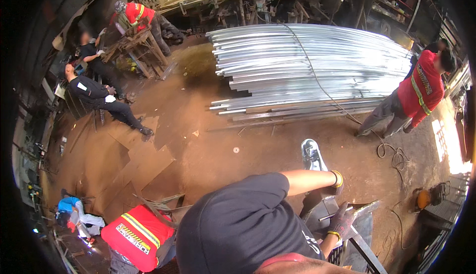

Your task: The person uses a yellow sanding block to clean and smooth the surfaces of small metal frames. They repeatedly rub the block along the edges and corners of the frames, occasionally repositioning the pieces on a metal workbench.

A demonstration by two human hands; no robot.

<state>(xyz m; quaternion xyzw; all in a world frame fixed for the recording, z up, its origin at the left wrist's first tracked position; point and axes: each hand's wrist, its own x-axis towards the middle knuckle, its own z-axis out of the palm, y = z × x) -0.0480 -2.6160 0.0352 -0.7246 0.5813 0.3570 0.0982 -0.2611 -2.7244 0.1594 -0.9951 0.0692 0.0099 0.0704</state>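
Observation:
My left hand [338, 182], in a dark glove with a yellow cuff, hangs beside the upper edge of a grey metal piece [317, 209]. Its fingers are mostly hidden. Just below it, my right hand [342, 220] wears a dark reddish glove, also with a yellow cuff. The fingers of that hand are curled round a thin metal tube [325, 218], whose end sticks out on the left. A long grey metal bar [366, 251] slants away below the right hand, and a flat dark metal plate [366, 214] lies against it.
A large stack of shiny metal tubes [307, 65] lies ahead, with a cable [310, 63] across it. A co-worker in red [421, 85] stands right; another [136, 237] bends at lower left. An orange machine [423, 199] and coiled cable [398, 159] are on the right.

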